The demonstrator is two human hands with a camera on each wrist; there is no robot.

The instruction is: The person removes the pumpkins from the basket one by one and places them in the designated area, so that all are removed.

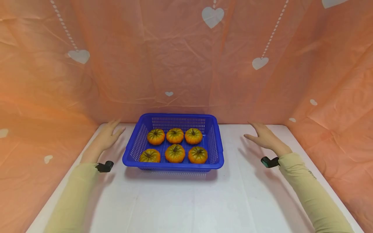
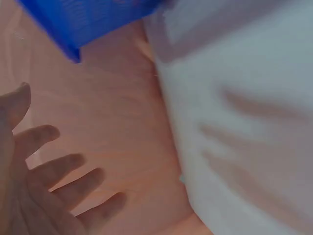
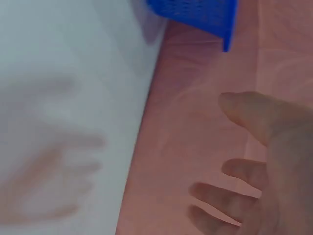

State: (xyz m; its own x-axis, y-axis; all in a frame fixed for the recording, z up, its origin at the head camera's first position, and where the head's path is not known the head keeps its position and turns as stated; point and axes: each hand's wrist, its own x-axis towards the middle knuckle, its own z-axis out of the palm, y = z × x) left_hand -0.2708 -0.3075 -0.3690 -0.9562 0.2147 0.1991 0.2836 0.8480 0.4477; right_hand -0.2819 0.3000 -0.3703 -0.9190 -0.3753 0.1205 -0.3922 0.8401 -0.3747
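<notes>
A blue plastic basket (image 1: 175,166) with slotted sides stands on the white table, and several small orange-and-green pumpkins (image 1: 175,153) lie inside it in two rows. To the basket's left, apart from it, my left hand (image 1: 107,137) hovers over the table with fingers spread and nothing held. My right hand (image 1: 265,137) is likewise raised on the right side, its thumb pointing toward the basket without touching it. Both wrist views show relaxed, separated fingers, with a corner of the basket at the top; the pumpkins are out of sight there.
The white table (image 1: 186,200) extends in front of the basket. An orange curtain (image 1: 186,77) with white hearts hangs right behind the table and along both sides. A small black wrist camera (image 1: 105,166) sits at the left cuff, another black camera (image 1: 269,162) at the right.
</notes>
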